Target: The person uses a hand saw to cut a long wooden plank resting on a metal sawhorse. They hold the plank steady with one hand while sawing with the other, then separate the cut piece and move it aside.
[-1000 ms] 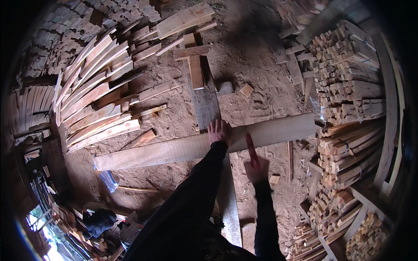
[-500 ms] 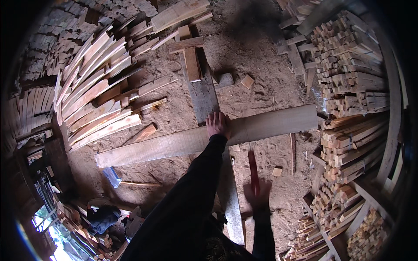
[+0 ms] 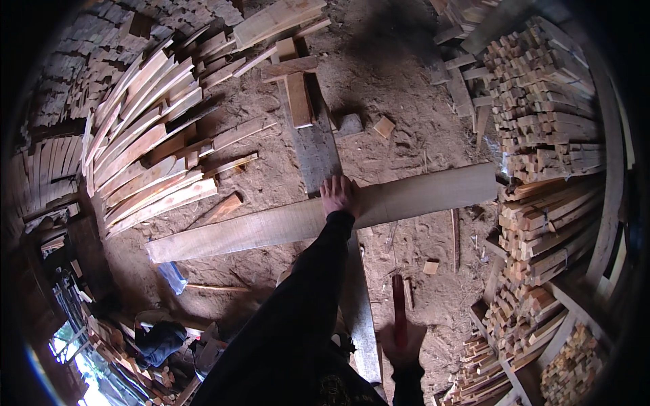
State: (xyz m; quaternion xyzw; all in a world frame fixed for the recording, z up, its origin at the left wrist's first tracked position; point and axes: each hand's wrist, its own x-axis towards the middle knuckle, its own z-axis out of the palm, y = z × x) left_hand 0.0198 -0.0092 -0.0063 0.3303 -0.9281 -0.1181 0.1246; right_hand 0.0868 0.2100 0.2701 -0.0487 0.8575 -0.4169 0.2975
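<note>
A long pale plank [image 3: 426, 194] lies crosswise over a narrower grey board [image 3: 318, 157] that runs away from me. My left hand [image 3: 338, 195] presses down on the plank where the two cross, fingers over its top. Lower right, my right hand [image 3: 402, 340] is closed around the red handle of a hand saw [image 3: 399, 304]. Its thin blade, seen almost edge-on, points toward the plank's near edge and is hard to make out.
Loose boards [image 3: 156, 142] are heaped at the left. Stacked sticks [image 3: 542, 155] line the right side. Wood blocks [image 3: 298, 100] rest on the grey board's far end; small offcuts [image 3: 384, 126] and a blue plastic piece [image 3: 173, 277] lie on the dirt floor.
My right hand has drawn the saw back toward me, away from the plank. The left hand stays in place on the plank, which has hardly shifted.
</note>
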